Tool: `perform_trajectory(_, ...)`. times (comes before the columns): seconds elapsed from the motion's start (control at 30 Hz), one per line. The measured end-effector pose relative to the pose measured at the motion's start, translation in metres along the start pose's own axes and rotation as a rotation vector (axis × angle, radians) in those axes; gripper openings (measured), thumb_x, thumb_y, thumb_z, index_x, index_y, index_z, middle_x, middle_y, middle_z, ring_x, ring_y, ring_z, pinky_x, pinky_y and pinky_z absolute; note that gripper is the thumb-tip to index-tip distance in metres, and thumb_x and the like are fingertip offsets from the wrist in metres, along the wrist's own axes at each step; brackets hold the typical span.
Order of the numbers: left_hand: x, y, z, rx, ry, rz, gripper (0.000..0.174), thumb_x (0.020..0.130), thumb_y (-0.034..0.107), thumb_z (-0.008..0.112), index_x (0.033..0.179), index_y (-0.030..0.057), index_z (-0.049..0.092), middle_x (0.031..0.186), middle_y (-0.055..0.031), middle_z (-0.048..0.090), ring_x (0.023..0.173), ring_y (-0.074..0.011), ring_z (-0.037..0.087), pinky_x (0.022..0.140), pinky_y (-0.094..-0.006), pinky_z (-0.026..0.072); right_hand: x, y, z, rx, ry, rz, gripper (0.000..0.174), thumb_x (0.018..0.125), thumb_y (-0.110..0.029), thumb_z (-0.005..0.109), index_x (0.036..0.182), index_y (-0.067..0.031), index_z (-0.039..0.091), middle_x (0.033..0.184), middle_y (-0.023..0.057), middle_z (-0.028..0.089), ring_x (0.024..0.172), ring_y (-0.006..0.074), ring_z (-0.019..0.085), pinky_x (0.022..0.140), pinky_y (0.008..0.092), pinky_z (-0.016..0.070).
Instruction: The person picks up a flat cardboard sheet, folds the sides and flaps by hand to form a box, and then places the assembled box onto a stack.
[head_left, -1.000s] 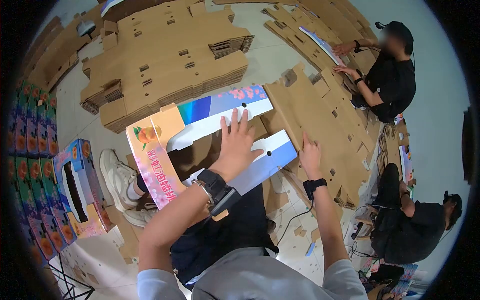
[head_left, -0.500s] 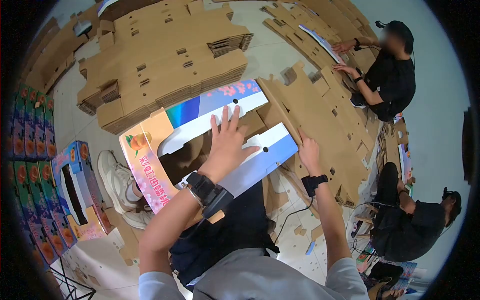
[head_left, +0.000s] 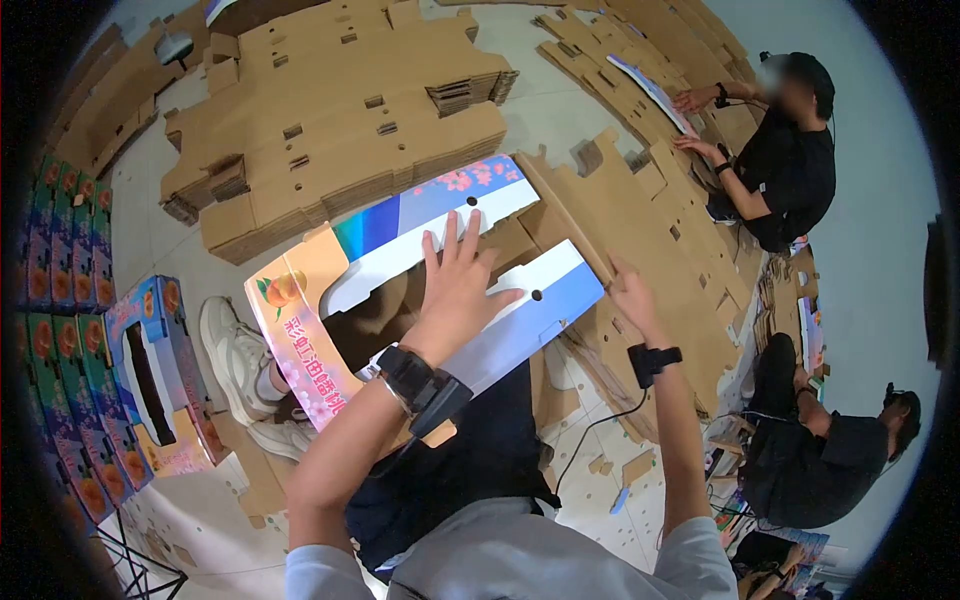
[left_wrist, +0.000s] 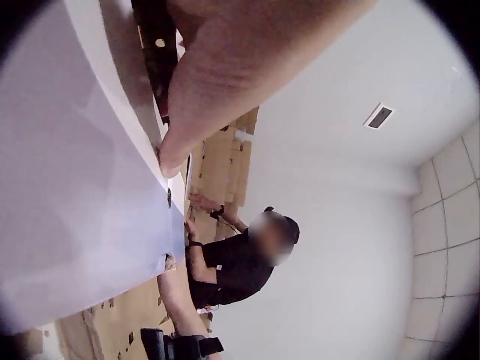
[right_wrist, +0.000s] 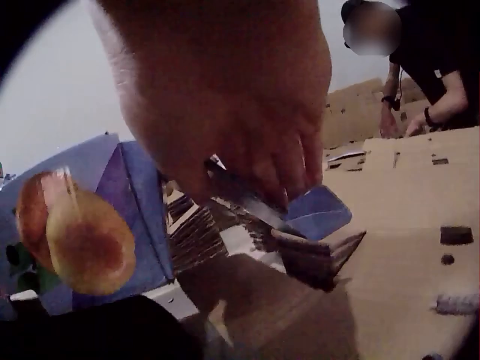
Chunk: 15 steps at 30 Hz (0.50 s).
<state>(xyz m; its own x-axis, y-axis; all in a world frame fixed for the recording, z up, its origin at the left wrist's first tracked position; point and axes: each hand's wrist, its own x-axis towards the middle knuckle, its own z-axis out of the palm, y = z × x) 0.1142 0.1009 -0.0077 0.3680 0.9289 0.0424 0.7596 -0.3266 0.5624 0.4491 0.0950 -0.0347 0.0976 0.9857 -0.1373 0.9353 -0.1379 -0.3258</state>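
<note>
A printed carton [head_left: 300, 345] lies tilted across the wearer's lap, with a large cut-out in its top. My left hand [head_left: 460, 300] rests palm down across the cut-out, fingers spread on the white inner strip and thumb on the other white edge. At the carton's right end, beside the brown end flap [head_left: 555, 215], is my right hand [head_left: 632, 297], its index finger extended along the cardboard. In the left wrist view, the carton's pale side [left_wrist: 90, 187] fills the left. The right wrist view shows my right hand [right_wrist: 232, 97] with its fingers pointing down; their contact is partly hidden.
Flat brown cardboard stacks [head_left: 350, 110] lie ahead, and more sheets [head_left: 670, 230] are at the right. Printed cartons [head_left: 75, 400] stand in rows at the far left, near a single carton [head_left: 165, 370]. Two people in black sit at the right. A cable hangs from the right wrist.
The carton and my left hand have shifted slightly left and turned a little. My right hand has moved a little outward, its wrist farther to the right.
</note>
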Motion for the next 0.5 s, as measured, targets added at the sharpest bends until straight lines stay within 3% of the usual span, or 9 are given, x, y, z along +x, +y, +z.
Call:
perform_trajectory(0.07,0.001,-0.002,-0.002,-0.054,0.021,-0.011,0.069,0.082,0.057,0.069,0.127,0.0044,0.062,0.159,-0.0215,0.022,0.149,-0.0422,0.009,0.115,-0.0637,0.0063,0.003,-0.002,-0.025,0.120,0.034,-0.264,0.052,0.080,-0.009,0.055,0.132,-0.0037,0.057,0.129,0.0218,0.059,0.118,0.0379,0.055,0.099,0.0425,0.0441)
perform_trajectory(0.17,0.000,-0.001,0.000,-0.100,0.052,-0.005,0.062,0.081,0.052,0.070,0.124,0.0063,0.064,0.157,-0.0224,0.025,0.149,-0.0417,0.008,0.116,-0.0634,0.0042,0.004,-0.017,-0.061,-0.015,0.063,-0.362,0.052,0.081,-0.006,0.051,0.133,-0.0050,0.056,0.134,0.0188,0.057,0.124,0.0344,0.053,0.106,0.0428,0.0386)
perform_trajectory(0.27,-0.001,-0.001,0.001,-0.089,0.062,0.005,0.062,0.080,0.051,0.072,0.123,0.0066,0.065,0.157,-0.0224,0.025,0.149,-0.0412,0.008,0.116,-0.0634,0.0041,-0.009,-0.108,-0.087,0.145,0.083,-0.367,0.050,0.085,-0.007,0.052,0.135,-0.0059,0.054,0.136,0.0179,0.056,0.128,0.0328,0.050,0.109,0.0447,0.0347)
perform_trajectory(0.33,0.002,0.005,-0.009,-0.046,-0.013,-0.021,0.060,0.080,0.049,0.072,0.122,0.0067,0.065,0.157,-0.0219,0.026,0.149,-0.0412,0.009,0.116,-0.0637,0.0055,-0.010,-0.154,-0.069,0.181,0.140,-0.560,0.045,0.091,-0.017,0.055,0.135,-0.0061,0.054,0.141,0.0166,0.052,0.131,0.0330,0.047,0.111,0.0451,0.0321)
perform_trajectory(0.4,0.002,0.005,-0.014,0.004,-0.091,-0.047,0.058,0.080,0.047,0.073,0.121,0.0068,0.066,0.157,-0.0213,0.027,0.149,-0.0412,0.010,0.116,-0.0640,0.0070,-0.009,-0.195,-0.047,0.239,0.013,-0.609,0.046,0.097,-0.031,0.054,0.136,-0.0057,0.053,0.147,0.0174,0.045,0.135,0.0343,0.043,0.113,0.0451,0.0306)
perform_trajectory(0.47,0.001,0.003,-0.014,-0.091,-0.042,-0.021,0.055,0.081,0.039,0.073,0.124,0.0070,0.063,0.155,-0.0200,0.030,0.147,-0.0409,0.015,0.115,-0.0644,0.0111,-0.001,-0.218,-0.021,0.590,-0.307,-0.608,0.050,0.101,-0.037,0.049,0.143,-0.0096,0.048,0.153,0.0150,0.037,0.144,0.0316,0.030,0.117,0.0432,0.0230)
perform_trajectory(0.5,-0.002,-0.001,-0.007,-0.051,0.150,0.064,0.055,0.082,0.033,0.072,0.128,0.0078,0.060,0.152,-0.0173,0.036,0.145,-0.0381,0.024,0.114,-0.0646,0.0164,0.000,-0.232,-0.018,0.596,-0.304,-0.610,0.050,0.101,-0.037,0.049,0.143,-0.0096,0.048,0.153,0.0150,0.037,0.144,0.0316,0.030,0.117,0.0432,0.0230)
